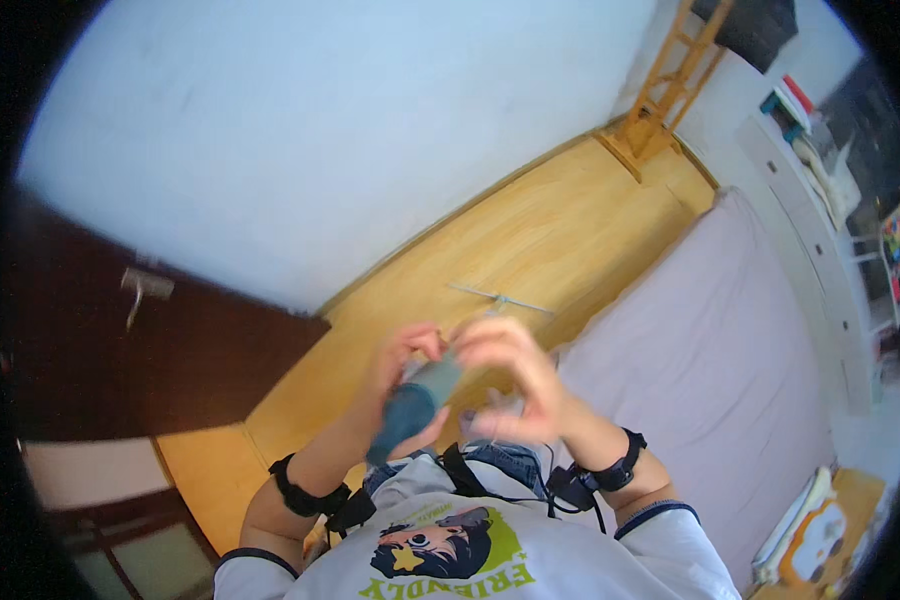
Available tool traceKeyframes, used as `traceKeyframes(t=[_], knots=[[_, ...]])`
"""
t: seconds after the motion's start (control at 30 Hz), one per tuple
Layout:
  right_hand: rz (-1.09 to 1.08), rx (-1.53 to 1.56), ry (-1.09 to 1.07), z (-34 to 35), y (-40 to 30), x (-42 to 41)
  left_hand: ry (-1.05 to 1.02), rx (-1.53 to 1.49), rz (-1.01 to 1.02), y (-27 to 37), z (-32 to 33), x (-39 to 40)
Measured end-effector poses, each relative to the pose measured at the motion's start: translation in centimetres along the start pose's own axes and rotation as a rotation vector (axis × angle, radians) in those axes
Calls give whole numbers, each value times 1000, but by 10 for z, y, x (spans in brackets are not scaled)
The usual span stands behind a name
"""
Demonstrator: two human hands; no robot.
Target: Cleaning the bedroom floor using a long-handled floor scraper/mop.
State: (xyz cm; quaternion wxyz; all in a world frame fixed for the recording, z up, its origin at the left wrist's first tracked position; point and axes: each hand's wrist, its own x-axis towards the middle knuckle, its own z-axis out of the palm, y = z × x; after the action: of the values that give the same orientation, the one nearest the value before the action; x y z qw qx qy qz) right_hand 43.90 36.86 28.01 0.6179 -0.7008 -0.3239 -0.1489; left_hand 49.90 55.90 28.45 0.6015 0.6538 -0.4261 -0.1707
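In the head view a teal-green cylindrical object (429,390), blurred and tilted, is held in front of my waist. It looks like a bottle or roll; its exact kind cannot be told. My left hand (405,375) is wrapped around its side, with the thumb near its lower end. My right hand (514,379) is curved, with its fingertips at the upper end of the object and its thumb apart below. Motion blur hides whether those fingertips touch it.
A bed with a pale sheet (690,322) lies to the right. A thin rod-like stand (501,300) is beyond my hands on the wooden floor (540,225). A dark door (157,352) is at left, a wooden easel (660,97) at the far corner, and white drawers (802,232) along the right.
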Motion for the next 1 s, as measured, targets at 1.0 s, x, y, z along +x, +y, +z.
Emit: traceKeyframes(t=[1.0], knots=[[-262,-221,374,-72,-117,-94,-1420,358,23,-196,205,125]])
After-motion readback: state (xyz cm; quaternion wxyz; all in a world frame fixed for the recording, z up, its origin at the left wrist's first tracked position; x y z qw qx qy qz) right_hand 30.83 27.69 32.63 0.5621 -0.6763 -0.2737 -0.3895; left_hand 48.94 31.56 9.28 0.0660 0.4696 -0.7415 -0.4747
